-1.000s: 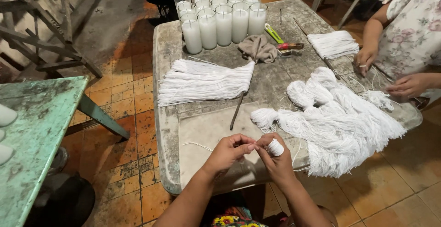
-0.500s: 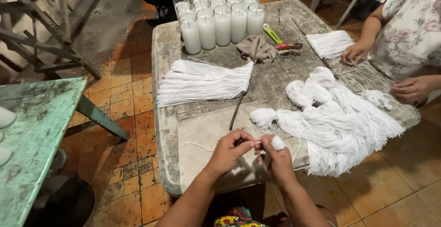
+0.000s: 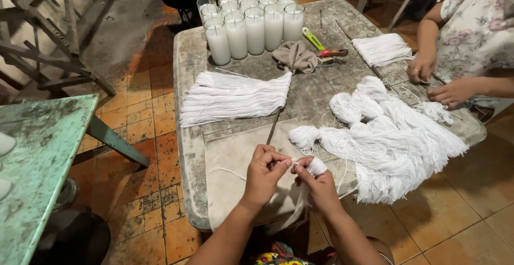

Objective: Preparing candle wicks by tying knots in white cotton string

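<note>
The person's left hand [image 3: 266, 171] and right hand [image 3: 316, 182] meet over the near edge of the worn table [image 3: 187, 109]. The left fingers are pinched narrow on a thin white string [image 3: 293, 162] that runs across to the right hand; the strand is so fine that its course past the fingertips is hard to follow. The right hand is closed around a small wrap of white string [image 3: 317, 165], which shows only as a pale knob above the fingers, the rest hidden in the grip. A pale cloth [image 3: 235, 158] lies under both hands and hangs over the near edge, its lower end out of sight behind the forearms.

Just right of the hands sprawls a big heap of white string [image 3: 396, 142]. A flat fan of cut strands [image 3: 230, 96] lies on the left, with a thin stick [image 3: 274, 128] partly tucked beneath it. At the far edge stand glass candles [image 3: 251, 24], beside a crumpled rag [image 3: 294, 56] and a green-handled tool [image 3: 313, 39]. On the far right another person's hands [image 3: 436, 80] rest near a smaller bundle [image 3: 381, 49]; that person is cut off by the frame.
</note>
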